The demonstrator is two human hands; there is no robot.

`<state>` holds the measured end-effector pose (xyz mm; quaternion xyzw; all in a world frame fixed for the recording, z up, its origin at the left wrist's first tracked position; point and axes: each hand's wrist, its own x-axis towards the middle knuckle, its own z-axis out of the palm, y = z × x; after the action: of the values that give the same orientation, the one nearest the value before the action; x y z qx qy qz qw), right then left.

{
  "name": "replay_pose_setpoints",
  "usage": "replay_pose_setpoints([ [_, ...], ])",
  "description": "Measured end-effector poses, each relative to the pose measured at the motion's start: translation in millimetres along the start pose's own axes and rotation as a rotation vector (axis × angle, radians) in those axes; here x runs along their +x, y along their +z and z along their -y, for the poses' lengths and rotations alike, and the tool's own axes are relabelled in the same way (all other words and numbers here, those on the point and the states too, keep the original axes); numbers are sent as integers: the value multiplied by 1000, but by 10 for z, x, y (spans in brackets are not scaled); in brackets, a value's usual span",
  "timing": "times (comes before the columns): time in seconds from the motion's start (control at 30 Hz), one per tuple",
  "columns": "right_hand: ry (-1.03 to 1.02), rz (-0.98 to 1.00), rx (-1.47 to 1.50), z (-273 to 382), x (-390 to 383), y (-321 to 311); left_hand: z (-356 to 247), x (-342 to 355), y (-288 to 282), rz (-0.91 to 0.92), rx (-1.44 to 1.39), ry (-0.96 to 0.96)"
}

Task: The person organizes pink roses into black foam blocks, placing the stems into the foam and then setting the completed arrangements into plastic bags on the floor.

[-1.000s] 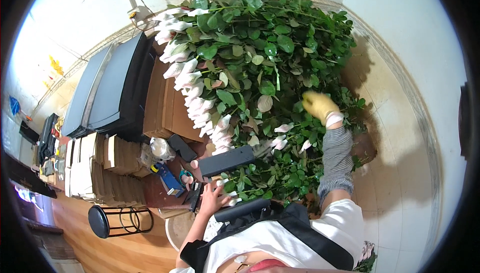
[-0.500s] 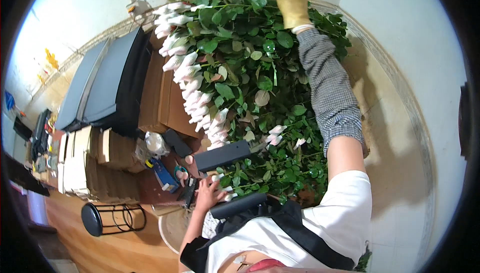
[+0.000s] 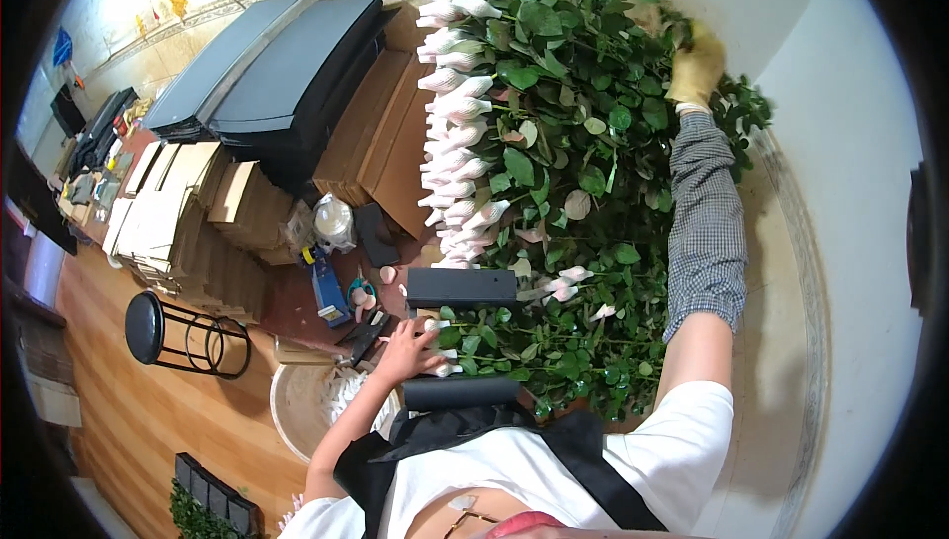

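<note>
A large heap of leafy green rose stems [image 3: 583, 134] lies before me, its pale pink rose heads in white netting sleeves [image 3: 460, 134] lined up along the left side. My bare left hand [image 3: 403, 351] rests with fingers apart beside a few netted rose heads [image 3: 444, 370] near my body. Far out at the right, my right hand [image 3: 700, 66], in a yellow glove, is closed at the stem ends; its fingers are partly hidden and smeared. Leaves beside it blur with motion. What it grips looks like a rose stem.
Two dark padded blocks [image 3: 462, 288] flank the nearer stems. To the left are scissors [image 3: 362, 294], a blue box [image 3: 327, 287], stacked cardboard [image 3: 168, 208] and dark sheets [image 3: 287, 69]. A white bin [image 3: 287, 405] and black stool [image 3: 145, 327] stand below. A wall bounds the right.
The view has turned and shifted, so the heap appears farther right. My gloved right hand has moved nearer along the stem ends, and leaves now swing beside it. My left hand stays by the rose heads.
</note>
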<state>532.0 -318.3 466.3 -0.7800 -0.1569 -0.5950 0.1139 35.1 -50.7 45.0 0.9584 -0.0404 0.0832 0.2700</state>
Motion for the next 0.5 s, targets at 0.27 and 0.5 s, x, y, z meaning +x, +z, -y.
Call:
replay_pose_setpoints([
  [0.27,-458,101,347,-221,303,-1170,78,1,61,3,-62,-8],
  [0.5,-580,762,280,460,-1685,-2483,170,54,151,-59,-251,-49],
])
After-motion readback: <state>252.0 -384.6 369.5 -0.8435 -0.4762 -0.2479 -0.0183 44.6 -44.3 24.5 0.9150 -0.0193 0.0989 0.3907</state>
